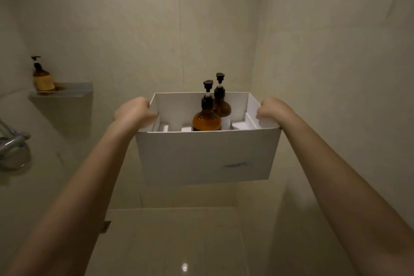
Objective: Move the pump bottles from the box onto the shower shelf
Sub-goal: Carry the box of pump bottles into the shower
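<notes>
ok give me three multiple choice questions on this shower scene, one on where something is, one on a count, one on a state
1. Where is the shelf?
A. on the wall to the left
B. on the floor
C. inside the box

2. How many pump bottles stand in the box?
A. none
B. two
C. four

3. How is the box held?
A. resting on the floor
B. by one hand
C. in the air by both hands

Answers:
1 A, it juts from the left wall, one bottle on it.
2 B, a near bottle and a far bottle.
3 C, the left hand and right hand grip its side rims.
</notes>
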The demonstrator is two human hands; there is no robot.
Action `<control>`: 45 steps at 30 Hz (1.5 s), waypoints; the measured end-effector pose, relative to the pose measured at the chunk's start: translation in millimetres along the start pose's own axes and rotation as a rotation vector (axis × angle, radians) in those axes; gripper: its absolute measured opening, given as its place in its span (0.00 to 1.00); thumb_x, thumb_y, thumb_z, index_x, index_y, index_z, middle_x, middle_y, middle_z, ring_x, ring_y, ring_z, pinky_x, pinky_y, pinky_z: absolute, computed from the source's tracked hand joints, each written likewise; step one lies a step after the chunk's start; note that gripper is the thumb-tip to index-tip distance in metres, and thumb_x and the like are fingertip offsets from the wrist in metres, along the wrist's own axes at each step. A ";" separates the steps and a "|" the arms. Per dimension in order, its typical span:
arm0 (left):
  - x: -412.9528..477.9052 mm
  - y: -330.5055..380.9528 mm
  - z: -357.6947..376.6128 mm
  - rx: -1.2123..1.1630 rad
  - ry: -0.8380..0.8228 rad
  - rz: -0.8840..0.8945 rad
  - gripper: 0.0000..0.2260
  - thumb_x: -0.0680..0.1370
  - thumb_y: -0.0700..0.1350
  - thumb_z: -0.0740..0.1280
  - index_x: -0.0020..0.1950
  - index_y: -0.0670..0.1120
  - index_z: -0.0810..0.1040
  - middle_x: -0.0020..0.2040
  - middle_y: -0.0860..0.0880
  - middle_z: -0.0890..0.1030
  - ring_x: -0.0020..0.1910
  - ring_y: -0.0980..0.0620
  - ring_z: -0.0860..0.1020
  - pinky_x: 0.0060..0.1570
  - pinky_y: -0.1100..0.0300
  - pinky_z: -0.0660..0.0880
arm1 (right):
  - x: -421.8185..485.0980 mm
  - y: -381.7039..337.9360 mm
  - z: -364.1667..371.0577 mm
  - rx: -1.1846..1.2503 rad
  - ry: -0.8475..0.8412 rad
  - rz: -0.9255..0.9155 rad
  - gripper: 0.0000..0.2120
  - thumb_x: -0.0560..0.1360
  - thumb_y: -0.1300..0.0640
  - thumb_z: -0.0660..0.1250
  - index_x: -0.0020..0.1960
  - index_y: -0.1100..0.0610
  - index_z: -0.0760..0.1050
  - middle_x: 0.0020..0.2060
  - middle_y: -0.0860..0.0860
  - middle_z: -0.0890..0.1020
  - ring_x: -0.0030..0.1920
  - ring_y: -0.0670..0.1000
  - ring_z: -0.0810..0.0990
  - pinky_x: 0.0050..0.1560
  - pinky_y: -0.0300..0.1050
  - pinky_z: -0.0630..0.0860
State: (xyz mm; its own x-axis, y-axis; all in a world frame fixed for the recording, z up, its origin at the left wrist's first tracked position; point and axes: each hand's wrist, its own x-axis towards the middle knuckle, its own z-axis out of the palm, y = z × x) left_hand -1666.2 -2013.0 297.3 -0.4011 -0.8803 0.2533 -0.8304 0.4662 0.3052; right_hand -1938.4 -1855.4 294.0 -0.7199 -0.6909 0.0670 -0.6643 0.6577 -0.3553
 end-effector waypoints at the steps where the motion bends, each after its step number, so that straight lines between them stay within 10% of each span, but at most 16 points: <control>1: 10.4 -0.7 2.1 0.013 0.006 -0.007 0.08 0.70 0.40 0.62 0.31 0.41 0.68 0.30 0.45 0.71 0.38 0.41 0.73 0.38 0.58 0.67 | 12.6 -3.5 3.7 0.001 -0.003 -0.011 0.14 0.73 0.61 0.63 0.56 0.65 0.75 0.43 0.58 0.75 0.42 0.58 0.75 0.39 0.44 0.69; 30: 286.1 -101.7 38.2 0.082 0.161 -0.377 0.10 0.70 0.37 0.62 0.29 0.44 0.66 0.30 0.44 0.70 0.32 0.43 0.71 0.30 0.58 0.61 | 378.1 -226.7 100.3 0.076 -0.132 -0.423 0.13 0.71 0.61 0.64 0.53 0.65 0.76 0.45 0.60 0.78 0.50 0.62 0.80 0.47 0.49 0.75; 45: 326.6 -144.6 35.7 0.247 0.339 -0.922 0.03 0.69 0.37 0.63 0.35 0.42 0.72 0.34 0.42 0.74 0.39 0.41 0.75 0.35 0.59 0.65 | 493.2 -419.7 176.5 0.138 -0.336 -0.959 0.06 0.71 0.62 0.64 0.47 0.62 0.75 0.43 0.59 0.76 0.51 0.61 0.80 0.45 0.46 0.71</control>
State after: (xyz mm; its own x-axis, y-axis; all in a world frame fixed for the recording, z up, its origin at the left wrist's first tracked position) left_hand -1690.9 -2371.1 303.2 0.5359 -0.7986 0.2739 -0.8331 -0.4476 0.3250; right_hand -1979.2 -2525.1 311.6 0.2094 -0.9701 0.1227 -0.8862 -0.2413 -0.3955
